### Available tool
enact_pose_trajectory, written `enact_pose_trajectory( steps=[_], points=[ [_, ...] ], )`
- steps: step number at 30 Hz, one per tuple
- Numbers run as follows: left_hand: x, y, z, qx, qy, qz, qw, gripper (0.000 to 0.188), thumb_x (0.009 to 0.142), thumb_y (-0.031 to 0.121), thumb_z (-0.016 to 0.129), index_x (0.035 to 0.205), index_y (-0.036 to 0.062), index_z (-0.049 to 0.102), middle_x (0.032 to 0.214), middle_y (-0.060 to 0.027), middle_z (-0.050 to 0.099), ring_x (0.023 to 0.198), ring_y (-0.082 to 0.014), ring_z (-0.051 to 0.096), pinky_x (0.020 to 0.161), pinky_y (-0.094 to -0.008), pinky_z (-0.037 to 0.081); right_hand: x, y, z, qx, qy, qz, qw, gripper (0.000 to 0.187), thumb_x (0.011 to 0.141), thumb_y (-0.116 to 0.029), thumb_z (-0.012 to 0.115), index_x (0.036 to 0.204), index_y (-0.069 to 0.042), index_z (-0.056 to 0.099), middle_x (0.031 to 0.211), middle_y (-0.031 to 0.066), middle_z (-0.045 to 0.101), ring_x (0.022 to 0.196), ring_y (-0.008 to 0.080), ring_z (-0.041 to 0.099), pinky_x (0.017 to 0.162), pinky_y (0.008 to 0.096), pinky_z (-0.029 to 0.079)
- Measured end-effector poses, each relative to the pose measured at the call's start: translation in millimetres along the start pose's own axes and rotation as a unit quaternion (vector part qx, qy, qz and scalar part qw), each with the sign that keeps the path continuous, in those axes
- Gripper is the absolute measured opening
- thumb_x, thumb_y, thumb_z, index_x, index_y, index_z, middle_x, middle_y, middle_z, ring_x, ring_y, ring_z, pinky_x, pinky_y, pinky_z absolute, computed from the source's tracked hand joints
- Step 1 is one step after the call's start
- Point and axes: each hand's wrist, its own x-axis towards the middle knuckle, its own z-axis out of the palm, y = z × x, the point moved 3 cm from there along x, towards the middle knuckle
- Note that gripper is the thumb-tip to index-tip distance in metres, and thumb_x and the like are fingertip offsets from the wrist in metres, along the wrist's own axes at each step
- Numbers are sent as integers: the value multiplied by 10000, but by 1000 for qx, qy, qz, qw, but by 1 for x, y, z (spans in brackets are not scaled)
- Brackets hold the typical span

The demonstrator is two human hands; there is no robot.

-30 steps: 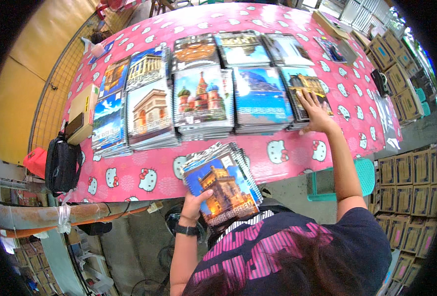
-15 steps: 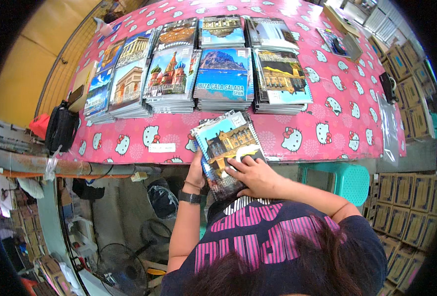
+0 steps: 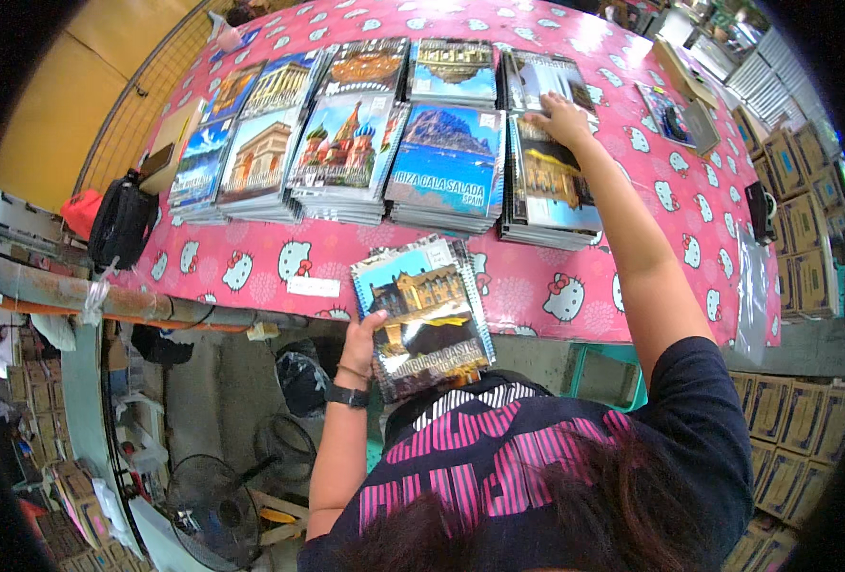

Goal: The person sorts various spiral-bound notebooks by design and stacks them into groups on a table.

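Pink cat-print tablecloth (image 3: 251,262), stacked cartons (image 3: 804,257)

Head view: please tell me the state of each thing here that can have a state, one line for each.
Left hand: shut on the held notebooks, at their lower left edge.
Right hand: open, flat on the right-hand stack.
Held notebooks: closed, tilted, over the table edge.
Right-hand stack: closed notebooks, piled on the table.
Other stacks: closed, lying in rows.
Black bag: hanging at the table's left end; zip not visible.

Glossy paper covers, wire spiral binding on notebook (image 3: 427,310) in left grip. Stacks (image 3: 446,157) under right grip equally glossy. Desk cloth (image 3: 632,286) smooth, shiny plastic.
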Motion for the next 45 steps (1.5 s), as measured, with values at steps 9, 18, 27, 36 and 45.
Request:
enact_pose_trajectory(
  steps=[9,18,27,36,45],
  points=[
    [-1,20,-27,-39,44,-7,998,258,831,250,532,931,22,601,846,-62,643,727,-166,638,657,-280,523,3,3,-43,-2,189,-84,978,137,816,-184,526,820,-60,585,748,138,615,799,312,601,672,426,468],
    [-2,40,-21,-133,-64,-82,986,447,851,383,547,1120,26,529,969,-67,611,837,-163,612,751,-315,507,-192,-200,-151,282,70,-327,899,235,691,-244,687,871,-109,616,740,56,583,711,236,588,655,365,494],
    [6,43,-27,117,-45,44,991,517,741,141,698,1170,18,437,1014,-63,558,871,-163,561,783,-303,469,-150,-224,-32,96,38,-255,961,523,735,-320,639,1190,-101,503,1230,141,490,1208,299,404,983,550,280],
    [12,43,-45,-141,-96,-131,977,348,833,164,582,1143,15,523,1027,-60,605,907,-175,589,798,-317,477,-187,-259,-90,203,10,-340,918,328,715,-148,621,1031,-66,593,1024,119,608,1013,270,564,869,385,449],
    [11,47,-54,-133,-72,-93,984,417,912,338,484,1187,24,485,1087,-69,588,966,-181,572,845,-318,454,-193,-277,-61,196,-142,-304,921,400,685,-92,589,1085,-104,600,1011,90,639,945,198,603,784,335,500]
  ],
)
